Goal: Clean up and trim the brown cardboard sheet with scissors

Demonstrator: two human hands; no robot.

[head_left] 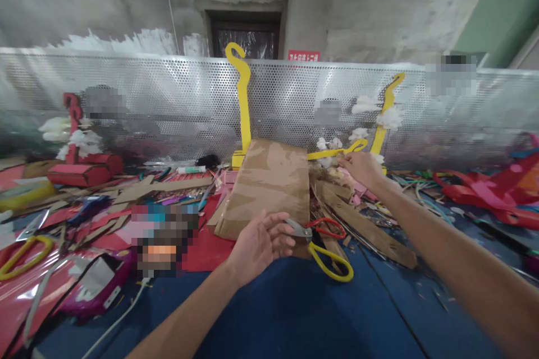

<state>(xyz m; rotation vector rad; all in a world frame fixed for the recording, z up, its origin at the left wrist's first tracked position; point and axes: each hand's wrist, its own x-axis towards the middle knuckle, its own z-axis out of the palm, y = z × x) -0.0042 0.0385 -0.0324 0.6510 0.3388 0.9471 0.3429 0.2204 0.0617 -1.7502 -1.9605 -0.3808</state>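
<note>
My left hand (264,242) is palm up above the blue table, its fingers loosely bent and apart, with nothing seen in it. The fingertips are next to the blades of scissors (311,233) with one red and one yellow handle. Behind that hand a bent piece of brown cardboard (273,179) leans up. Farther right, my right hand (362,168) reaches to the back of the table, fingers pinched at a yellow strip with a looped end (337,152) and pale fluffy bits; what exactly the fingertips hold is too small to tell.
Yellow hooked stands (243,101) rise at the back before a perforated metal screen (177,106). A red stand (80,171) is at the left. Cardboard strips (370,224), a purple glue gun (99,286) with a white cable and yellow-handled scissors (27,252) lie about.
</note>
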